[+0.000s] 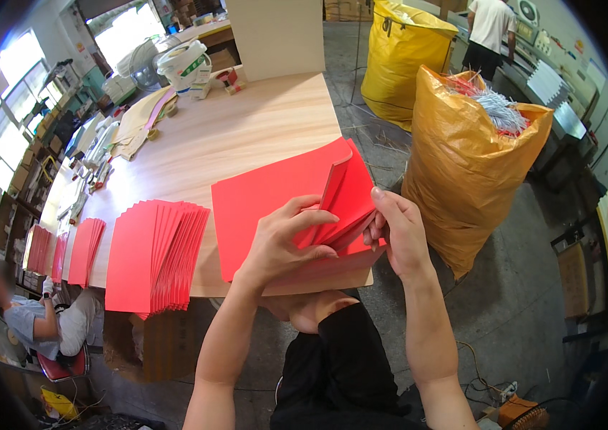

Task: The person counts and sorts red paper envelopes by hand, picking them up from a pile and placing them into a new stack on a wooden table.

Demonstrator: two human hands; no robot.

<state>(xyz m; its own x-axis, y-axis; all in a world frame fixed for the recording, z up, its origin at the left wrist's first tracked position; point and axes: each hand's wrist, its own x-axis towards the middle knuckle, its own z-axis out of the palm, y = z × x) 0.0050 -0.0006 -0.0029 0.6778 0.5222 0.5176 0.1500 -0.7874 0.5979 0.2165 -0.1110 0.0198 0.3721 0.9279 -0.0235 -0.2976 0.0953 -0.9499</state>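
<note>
Wooden worktop (261,129) edge, left hand (282,240) and right hand (398,233) fingers clamped on thin red envelopes (282,193): probably light, bendy, slippery; best pinched at edges.

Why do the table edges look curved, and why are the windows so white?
In the head view, the fisheye lens bends the wooden table toward the dark round rim; daylight blows out the windows at upper left; both hands, left and right, and the red sheets look sharp.

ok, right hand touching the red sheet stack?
Touching. Head view: right hand fingers grip the right edge of the red sheet stack, with the left hand pressing on top.
</note>
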